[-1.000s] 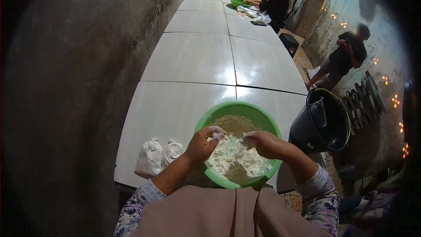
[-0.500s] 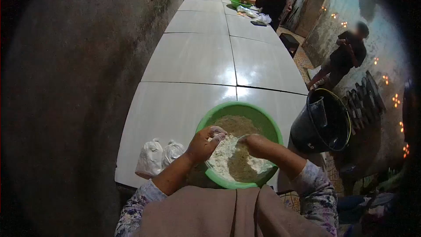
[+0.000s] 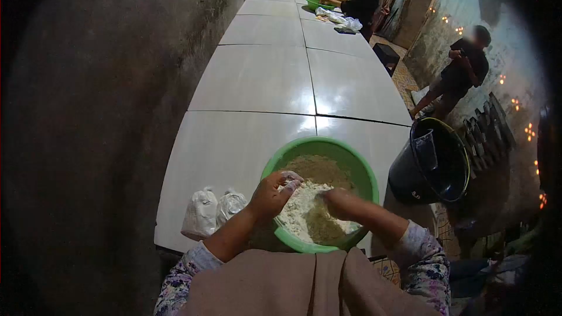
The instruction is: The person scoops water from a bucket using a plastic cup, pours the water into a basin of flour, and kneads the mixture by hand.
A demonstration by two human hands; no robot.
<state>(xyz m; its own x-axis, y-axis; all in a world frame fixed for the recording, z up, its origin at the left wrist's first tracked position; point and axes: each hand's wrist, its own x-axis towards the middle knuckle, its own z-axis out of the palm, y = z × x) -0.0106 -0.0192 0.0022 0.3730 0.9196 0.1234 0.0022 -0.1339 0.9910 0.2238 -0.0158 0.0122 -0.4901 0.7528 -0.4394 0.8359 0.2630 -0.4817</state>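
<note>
A green basin (image 3: 366, 169) stands at the near end of the table, holding white flour (image 3: 301, 208) and a wet brownish mass (image 3: 323, 225). Over the basin's left side is my left hand (image 3: 280, 192), its fingers curled toward the thumb and dusted white. Whatever may lie between those fingers is too small to make out. My right hand (image 3: 341, 202) reaches down into the mixture from the right; its fingers are blurred and partly hidden. Two tied plastic bags of white powder, a fuller one (image 3: 202, 213) and a smaller one (image 3: 230, 206), sit left of my left forearm.
A black bucket (image 3: 407, 172) with a clear cup (image 3: 425, 149) inside stands right of the basin. The pale tiled table (image 3: 252, 76) runs away along a wall. At its far end a person (image 3: 363, 6) works at another green basin (image 3: 316, 3). Another person (image 3: 465, 70) stands at right.
My right hand has shifted slightly within the basin, and the mixture beneath it has been stirred. My left hand stays in nearly the same place.
</note>
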